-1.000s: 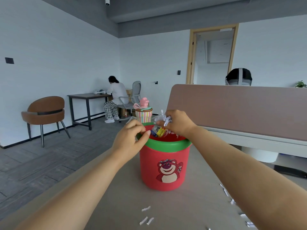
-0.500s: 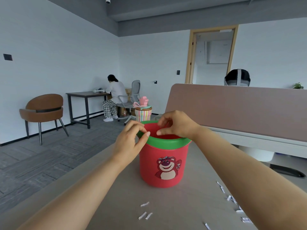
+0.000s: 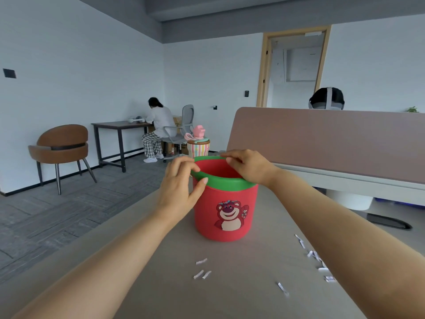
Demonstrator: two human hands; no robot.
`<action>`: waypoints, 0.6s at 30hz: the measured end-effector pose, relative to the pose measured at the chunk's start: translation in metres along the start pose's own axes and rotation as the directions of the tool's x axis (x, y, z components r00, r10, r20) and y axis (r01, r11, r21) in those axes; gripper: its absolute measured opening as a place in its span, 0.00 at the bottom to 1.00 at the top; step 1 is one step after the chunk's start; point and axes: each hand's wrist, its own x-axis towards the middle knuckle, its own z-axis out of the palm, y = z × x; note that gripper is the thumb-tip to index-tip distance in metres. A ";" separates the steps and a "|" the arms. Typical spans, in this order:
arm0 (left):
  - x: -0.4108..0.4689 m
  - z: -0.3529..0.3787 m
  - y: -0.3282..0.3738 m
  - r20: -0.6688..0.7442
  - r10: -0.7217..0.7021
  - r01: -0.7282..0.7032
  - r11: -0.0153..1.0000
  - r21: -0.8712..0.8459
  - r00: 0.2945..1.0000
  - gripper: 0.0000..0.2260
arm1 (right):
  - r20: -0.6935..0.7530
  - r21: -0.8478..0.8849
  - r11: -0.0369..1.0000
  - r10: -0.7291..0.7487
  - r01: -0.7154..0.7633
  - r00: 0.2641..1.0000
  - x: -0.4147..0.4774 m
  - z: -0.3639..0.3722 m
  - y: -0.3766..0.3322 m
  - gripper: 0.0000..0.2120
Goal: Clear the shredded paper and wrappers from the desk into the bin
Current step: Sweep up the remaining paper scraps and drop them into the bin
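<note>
Bin (image 3: 224,210) sitting upright on the desk (image 3: 147,284), red with a green rim (image 3: 226,181) and a bear picture facing the camera, caught between the two hands. Left hand (image 3: 178,188) pressing against the bin's left side, thumb lying across the rim and red wall, fingers curling over the edge toward the inside; gripping only the bin. Right hand (image 3: 250,166) hovering over the far right of the rim, fingers loosely bent and pointing left, thumb and forefinger nearly meeting, nothing showing between them; touching the rim or just above it, cannot tell which. Paper scraps (image 3: 202,269) lying on the desk nearer the camera than the left hand, under the gap between both forearms. More paper strips (image 3: 316,256) scattering along the desk just beside the right forearm, some partly hiding behind it. One lone strip (image 3: 282,288) resting further toward the camera, apart from both groups. Bin's contents hiding below the rim.
</note>
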 end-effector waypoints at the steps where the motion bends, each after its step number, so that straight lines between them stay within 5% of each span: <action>1: -0.009 -0.003 0.001 -0.026 0.031 -0.031 0.999 0.011 0.999 0.12 | -0.058 0.009 1.000 -0.022 0.022 0.998 -0.005 0.000 -0.001 0.15; 3: -0.031 -0.008 0.004 0.029 0.061 -0.061 0.998 -0.005 0.998 0.08 | -0.180 0.021 0.997 -0.071 0.076 0.981 -0.019 0.001 -0.002 0.13; 6: -0.072 -0.011 0.014 0.387 -0.025 0.031 0.999 -0.010 0.922 0.15 | -0.320 -0.036 0.990 -0.138 0.134 0.937 -0.045 0.007 0.004 0.12; 10: -0.115 -0.001 0.022 0.801 -0.257 0.150 0.967 0.208 0.540 0.31 | -0.387 -0.082 0.987 -0.158 0.137 0.908 -0.087 0.021 0.016 0.13; 13: -0.124 0.010 0.039 0.870 -0.341 0.036 0.935 0.352 0.356 0.36 | -0.349 -0.096 0.990 -0.130 0.103 0.928 -0.120 0.026 0.024 0.15; 18: -0.122 0.048 0.099 0.931 -0.219 -0.056 0.968 0.245 0.290 0.38 | -0.171 -0.166 0.983 0.052 -0.080 0.984 -0.173 0.018 0.060 0.14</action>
